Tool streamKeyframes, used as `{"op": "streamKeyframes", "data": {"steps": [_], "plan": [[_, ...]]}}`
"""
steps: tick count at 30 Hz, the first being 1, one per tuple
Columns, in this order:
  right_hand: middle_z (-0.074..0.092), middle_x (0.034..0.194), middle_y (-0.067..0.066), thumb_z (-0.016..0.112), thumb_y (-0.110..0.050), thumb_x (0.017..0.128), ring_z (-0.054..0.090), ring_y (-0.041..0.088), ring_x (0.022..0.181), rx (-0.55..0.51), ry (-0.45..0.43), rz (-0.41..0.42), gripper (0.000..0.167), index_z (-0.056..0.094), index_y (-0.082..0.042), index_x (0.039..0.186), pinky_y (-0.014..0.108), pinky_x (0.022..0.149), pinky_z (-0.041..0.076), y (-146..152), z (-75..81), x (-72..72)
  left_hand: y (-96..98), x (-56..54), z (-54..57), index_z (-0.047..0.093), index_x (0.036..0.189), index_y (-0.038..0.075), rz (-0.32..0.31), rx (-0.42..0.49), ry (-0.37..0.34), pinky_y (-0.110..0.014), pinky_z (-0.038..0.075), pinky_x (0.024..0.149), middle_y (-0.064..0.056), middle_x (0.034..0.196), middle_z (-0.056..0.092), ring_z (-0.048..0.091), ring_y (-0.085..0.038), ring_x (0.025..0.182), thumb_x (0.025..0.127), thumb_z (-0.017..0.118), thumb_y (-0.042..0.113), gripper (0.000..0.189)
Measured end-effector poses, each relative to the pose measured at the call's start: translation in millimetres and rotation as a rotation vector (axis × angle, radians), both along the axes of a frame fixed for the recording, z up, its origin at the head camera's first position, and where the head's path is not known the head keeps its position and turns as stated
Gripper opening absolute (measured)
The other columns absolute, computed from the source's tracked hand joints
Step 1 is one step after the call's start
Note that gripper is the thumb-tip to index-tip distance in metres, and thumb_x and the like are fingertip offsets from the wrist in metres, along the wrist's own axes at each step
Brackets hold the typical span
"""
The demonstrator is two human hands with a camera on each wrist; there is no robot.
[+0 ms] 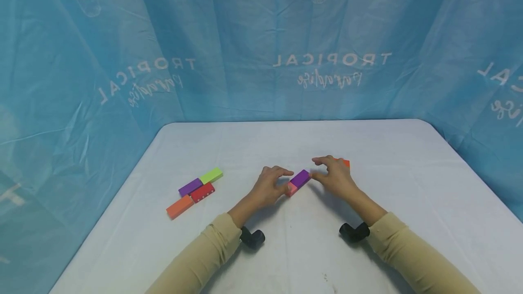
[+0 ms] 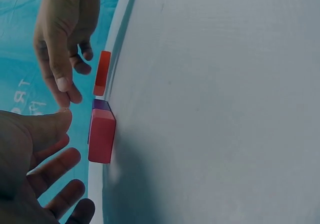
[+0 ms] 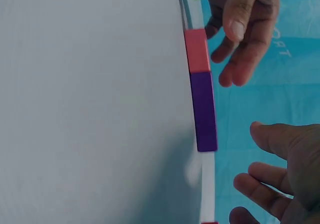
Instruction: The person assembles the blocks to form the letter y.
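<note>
A pink block (image 1: 292, 188) and a purple block (image 1: 300, 178) lie end to end on the white table between the two hands. My left hand (image 1: 268, 187) is beside the pink block, its thumb close to that block and its fingers spread apart. On the other side, my right hand (image 1: 334, 177) has its thumb near the far end of the purple block. Both wrist views show gaps between the fingers and these blocks, and neither hand grips anything. An orange block (image 1: 346, 163) lies just behind the right hand, partly hidden by it.
To the left on the table (image 1: 253, 139) sits a group of blocks: a lime green one (image 1: 211, 175), a purple one, a red one with white dots (image 1: 202, 192) and an orange one (image 1: 180, 207). A blue printed curtain (image 1: 245, 90) hangs behind the table.
</note>
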State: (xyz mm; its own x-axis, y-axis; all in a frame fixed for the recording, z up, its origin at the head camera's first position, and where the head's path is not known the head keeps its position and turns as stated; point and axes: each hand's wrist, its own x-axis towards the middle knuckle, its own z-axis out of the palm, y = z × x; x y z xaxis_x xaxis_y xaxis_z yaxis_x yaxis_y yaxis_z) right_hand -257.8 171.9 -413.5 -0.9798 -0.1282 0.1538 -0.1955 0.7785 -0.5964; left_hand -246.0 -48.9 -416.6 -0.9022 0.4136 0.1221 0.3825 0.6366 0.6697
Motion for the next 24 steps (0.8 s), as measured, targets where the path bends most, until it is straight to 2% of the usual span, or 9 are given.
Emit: {"op": "streamKeyframes", "data": {"steps": [4, 9, 16, 24], "plan": [[0.06, 0.123, 0.016, 0.068, -0.03, 0.084, 0.047, 0.032, 0.103, 0.007, 0.028, -0.035, 0.048, 0.059, -0.009, 0.126, 0.05, 0.087, 0.034, 7.9, 2.2, -3.0, 0.1, -3.5, -2.0, 0.063, 0.121, 0.013, -0.059, 0.008, 0.043, -0.042, 0.039, 0.095, -0.005, 0.127, 0.06, 0.045, -0.025, 0.111, 0.087, 0.066, 0.017, 0.034], [0.057, 0.127, 0.018, 0.067, -0.031, 0.085, 0.045, 0.038, 0.108, 0.033, 0.033, -0.064, 0.049, 0.058, -0.009, 0.128, 0.055, 0.092, 0.031, 17.8, 4.9, -6.3, 0.7, -7.1, -3.5, 0.064, 0.12, 0.011, -0.119, 0.014, 0.073, -0.043, 0.036, 0.095, -0.005, 0.13, 0.059, 0.045, -0.027, 0.114, 0.088, 0.065, 0.018, 0.033], [0.055, 0.129, 0.021, 0.065, -0.03, 0.086, 0.042, 0.041, 0.11, 0.021, 0.032, -0.087, 0.048, 0.057, -0.008, 0.128, 0.056, 0.092, 0.029, 30.8, 6.1, -7.9, 5.4, -10.3, -3.4, 0.061, 0.124, 0.014, -0.11, 0.013, -0.017, -0.041, 0.033, 0.096, -0.001, 0.132, 0.057, 0.041, -0.024, 0.115, 0.088, 0.065, 0.02, 0.037], [0.052, 0.13, 0.021, 0.066, -0.027, 0.087, 0.04, 0.041, 0.112, -0.001, 0.029, -0.118, 0.048, 0.056, -0.007, 0.129, 0.056, 0.092, 0.027, 46.6, 3.7, -10.3, 9.1, -10.9, -2.4, 0.061, 0.124, 0.02, -0.087, -0.006, -0.083, -0.043, 0.034, 0.096, 0.004, 0.133, 0.055, 0.038, -0.023, 0.117, 0.089, 0.063, 0.02, 0.035]]}}
